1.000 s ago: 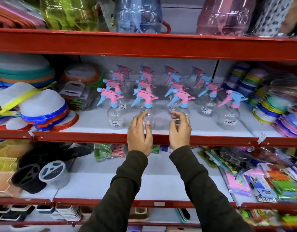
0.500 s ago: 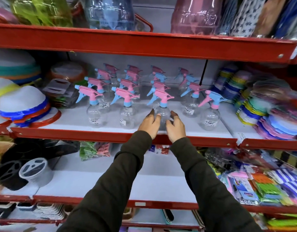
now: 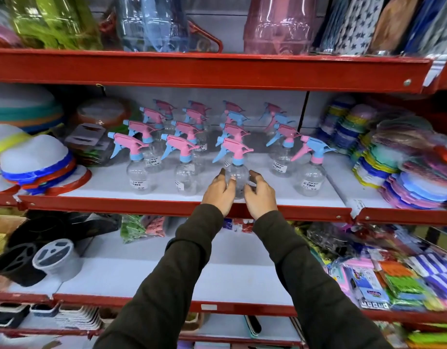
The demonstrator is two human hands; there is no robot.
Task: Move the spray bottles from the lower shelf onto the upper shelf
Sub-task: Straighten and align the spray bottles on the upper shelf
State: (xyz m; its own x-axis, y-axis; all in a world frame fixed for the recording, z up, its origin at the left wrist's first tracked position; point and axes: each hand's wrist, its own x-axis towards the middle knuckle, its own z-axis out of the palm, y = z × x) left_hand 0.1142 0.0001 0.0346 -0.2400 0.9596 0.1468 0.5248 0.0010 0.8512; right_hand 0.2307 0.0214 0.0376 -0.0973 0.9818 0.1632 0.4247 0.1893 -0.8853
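Both hands are cupping the front spray bottle (image 3: 237, 178) of the third row, standing near the front edge of the middle shelf (image 3: 167, 207) among its fellows; the left hand (image 3: 220, 192) and right hand (image 3: 259, 195) are half open, fingers curling against its clear round body, though whether either is gripping cannot be told. Empty and thin-walled, the bottle is probably light, slightly yielding and smooth; the narrow neck under the pink trigger head (image 3: 236, 148) is offering the surest hold.
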